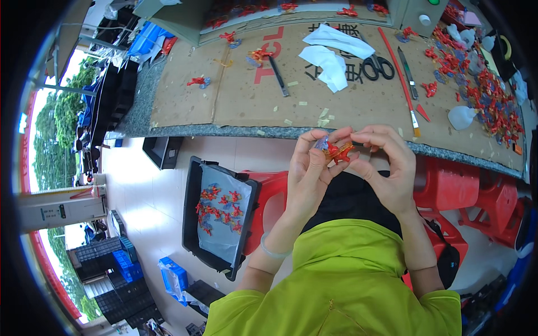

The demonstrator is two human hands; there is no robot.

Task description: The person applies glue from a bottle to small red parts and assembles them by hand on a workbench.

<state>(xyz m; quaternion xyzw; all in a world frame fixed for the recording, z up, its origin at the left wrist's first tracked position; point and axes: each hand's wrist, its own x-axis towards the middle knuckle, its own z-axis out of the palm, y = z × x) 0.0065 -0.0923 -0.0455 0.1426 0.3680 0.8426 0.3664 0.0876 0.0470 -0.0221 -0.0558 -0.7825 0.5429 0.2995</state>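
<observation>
Just off the bench's near edge I hold a small red, amber and clear-purple plastic figurine (339, 152) up between both hands. My left hand (310, 176) pinches its purple side between thumb and fingers. The fingertips of my right hand (386, 162) are bent together at its red and amber side; whether they grip the figurine or something tiny cannot be made out. On the cardboard (235, 106) beyond lie a similar figurine (259, 55) touching a dark tweezer-like tool (278, 75), another figurine (199, 82), and scraps of pale tape.
White cloths (330, 61), black-handled scissors (378, 68), a red-handled brush (400, 78) and a slim knife-like tool (408, 73) lie farther back. Many figurines (493, 101) are heaped at right. A black tray (193, 224) of figurines rests beside me at left, near red stools (448, 182).
</observation>
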